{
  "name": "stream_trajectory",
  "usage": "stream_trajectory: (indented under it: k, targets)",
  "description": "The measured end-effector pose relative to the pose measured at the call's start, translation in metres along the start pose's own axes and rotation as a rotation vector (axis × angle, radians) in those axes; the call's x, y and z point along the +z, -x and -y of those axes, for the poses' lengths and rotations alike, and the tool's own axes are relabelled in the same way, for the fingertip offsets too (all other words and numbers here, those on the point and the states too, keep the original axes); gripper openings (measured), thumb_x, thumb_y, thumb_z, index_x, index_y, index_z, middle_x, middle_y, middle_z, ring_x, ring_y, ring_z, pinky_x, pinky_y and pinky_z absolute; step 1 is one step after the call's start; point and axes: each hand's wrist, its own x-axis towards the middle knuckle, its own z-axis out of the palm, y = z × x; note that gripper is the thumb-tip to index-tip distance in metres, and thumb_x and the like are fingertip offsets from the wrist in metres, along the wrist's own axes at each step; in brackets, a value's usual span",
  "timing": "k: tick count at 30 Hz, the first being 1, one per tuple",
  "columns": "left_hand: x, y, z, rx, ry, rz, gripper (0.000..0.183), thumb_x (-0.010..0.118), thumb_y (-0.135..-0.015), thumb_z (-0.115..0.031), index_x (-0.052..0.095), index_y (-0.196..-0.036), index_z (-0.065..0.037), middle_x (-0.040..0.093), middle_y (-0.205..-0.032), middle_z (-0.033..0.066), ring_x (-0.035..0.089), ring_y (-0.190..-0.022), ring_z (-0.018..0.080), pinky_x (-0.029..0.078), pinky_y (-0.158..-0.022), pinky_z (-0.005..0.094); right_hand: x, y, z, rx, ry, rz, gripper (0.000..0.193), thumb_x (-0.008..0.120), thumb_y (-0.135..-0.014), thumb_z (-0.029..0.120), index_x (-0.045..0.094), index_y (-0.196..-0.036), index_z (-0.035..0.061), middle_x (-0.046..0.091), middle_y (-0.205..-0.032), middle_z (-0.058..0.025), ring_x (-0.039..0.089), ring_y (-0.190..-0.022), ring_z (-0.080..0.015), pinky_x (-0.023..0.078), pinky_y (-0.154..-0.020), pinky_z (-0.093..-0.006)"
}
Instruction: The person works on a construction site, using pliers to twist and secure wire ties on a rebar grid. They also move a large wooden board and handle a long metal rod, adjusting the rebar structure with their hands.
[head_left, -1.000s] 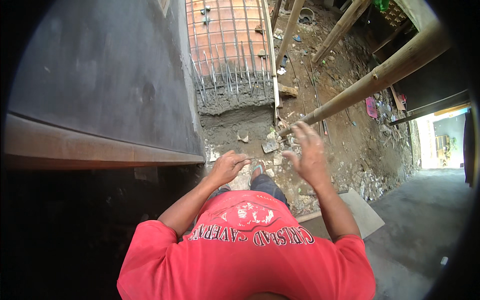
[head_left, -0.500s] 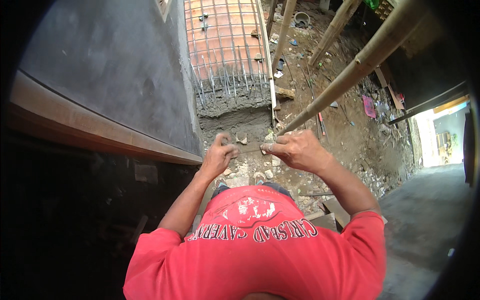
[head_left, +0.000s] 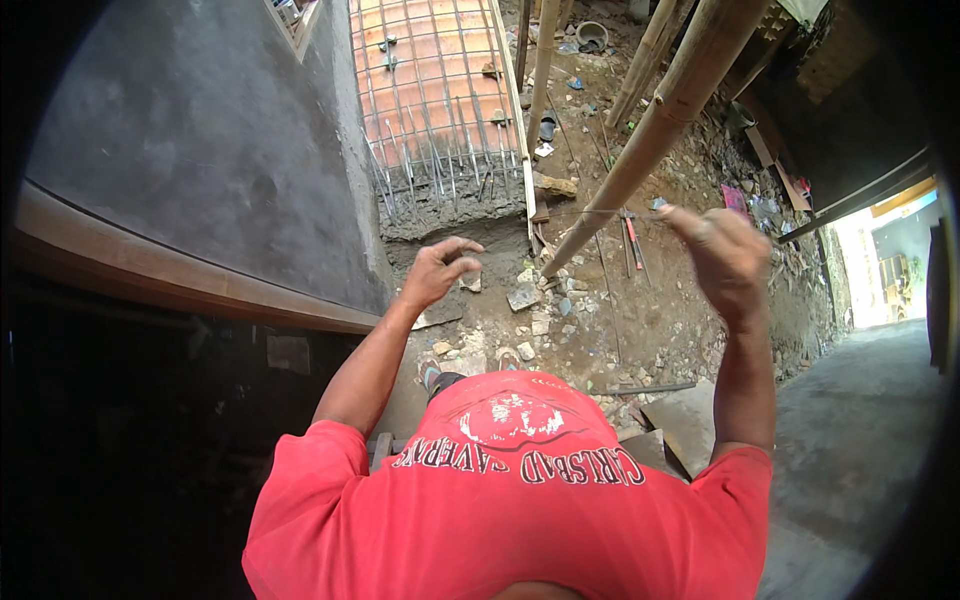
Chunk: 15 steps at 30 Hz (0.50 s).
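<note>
Thin wire (head_left: pixel 600 212) runs roughly level, from the right hand (head_left: pixel 725 255) leftward across the slanted bamboo pole (head_left: pixel 650 130); its left end is too fine to trace. Right hand raised right of centre, fingers (head_left: pixel 690 222) pinched closed on the wire end. Left hand (head_left: pixel 440 272) sits lower and left, near the wall foot, fingers curled loosely, partly closed; whether anything is in them cannot be told. Hands well apart.

Below the hands: rubble ground (head_left: pixel 560 320) with broken concrete chunks and stones; the person's sandalled feet show just near of it. Far of the left hand, a rebar mesh (head_left: pixel 430 100) lies over orange brick, its bar ends sticking out above a grey concrete edge. Left: dark plastered wall (head_left: pixel 200 170) with a brown ledge along its near edge. More bamboo poles lean far right. Red-handled tools (head_left: pixel 632 230) lie on the ground just beyond the wire. Near right: a flat slab (head_left: pixel 685 420) and grey pavement.
</note>
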Motion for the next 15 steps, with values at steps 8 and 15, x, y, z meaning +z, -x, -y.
stream_trajectory:
  k: [8,15]
  targets:
    - [0.021,0.041,-0.038,0.305,0.012,0.367,0.022,0.069,-0.097,-0.023,0.072,-0.103,-0.002,0.067,-0.087,0.0011,0.059,-0.081,0.0103,0.048,-0.076,0.0275,-0.065,0.038,-0.084,0.165,-0.158,-0.211,0.033,0.069,-0.085,-0.013,0.074,-0.115,0.0014,0.072,-0.095,-0.0104,0.065,-0.082,-0.0162,0.053,-0.074,-0.0268]
    - [0.013,0.038,-0.054,-0.028,0.313,0.521,0.032,0.076,-0.091,-0.025,0.069,-0.113,-0.003,0.067,-0.099,0.0022,0.061,-0.094,0.0119,0.049,-0.085,0.0295,-0.063,0.034,-0.093,0.098,-0.210,-0.318,0.036,0.068,-0.083,-0.015,0.073,-0.115,0.0005,0.071,-0.094,-0.0112,0.066,-0.080,-0.0158,0.053,-0.072,-0.0255]
